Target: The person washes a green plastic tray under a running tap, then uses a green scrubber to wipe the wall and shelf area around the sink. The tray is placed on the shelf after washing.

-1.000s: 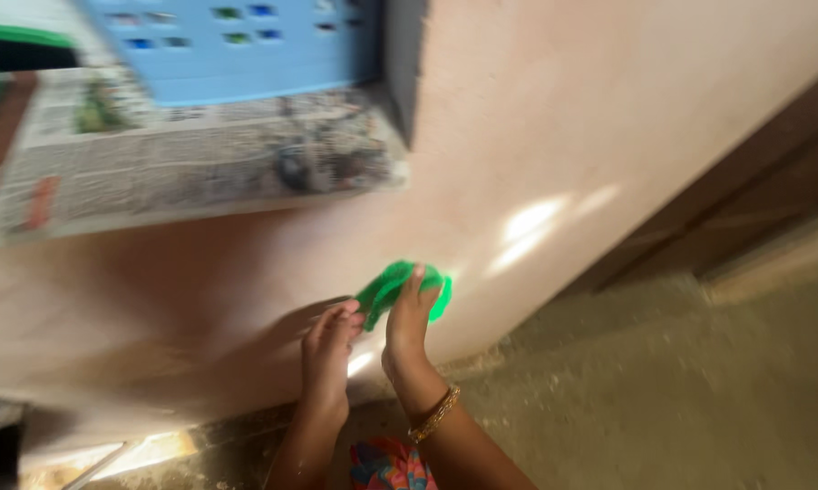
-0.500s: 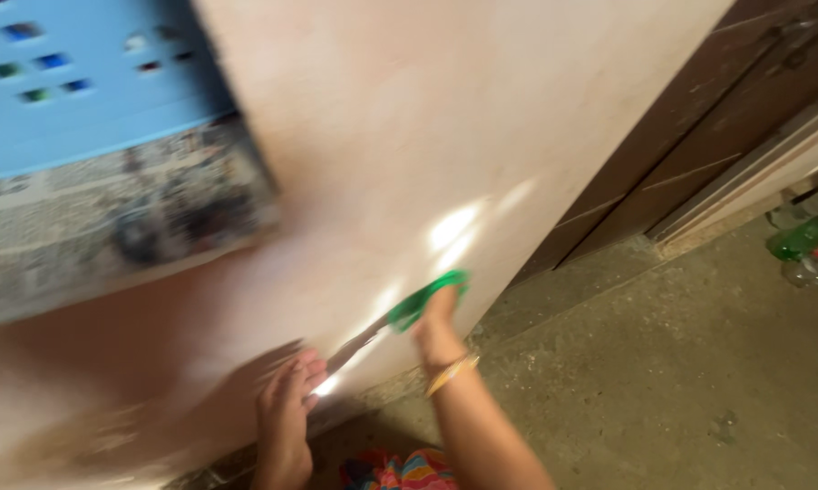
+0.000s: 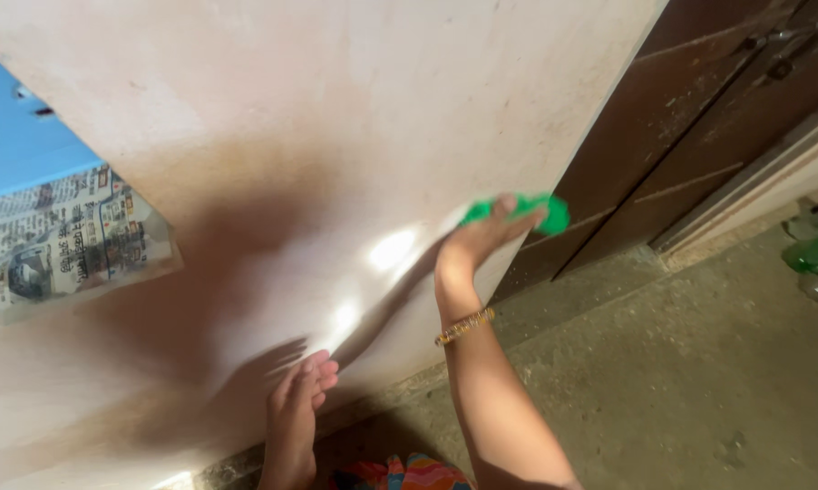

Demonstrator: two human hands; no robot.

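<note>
My right hand [image 3: 478, 240] presses a green cloth [image 3: 527, 210] against the pale pink wall [image 3: 355, 118], close to the wall's right edge where it meets a dark brown door. A gold bangle sits on that wrist. My left hand [image 3: 298, 404] rests flat on the lower part of the wall, fingers together, holding nothing. Shadows of both arms fall on the wall between the hands.
A dark brown wooden door [image 3: 699, 118] stands right of the wall. Newspaper [image 3: 60, 245] lines a ledge at left under a blue slotted panel [image 3: 14, 150]. Green and clear plastic bottles [image 3: 813, 254] lie on the rough concrete floor [image 3: 681, 381] at right.
My right hand has swept the green cloth up and to the right along the wall toward the door. The view has shifted right; my left hand stays low on the wall.
</note>
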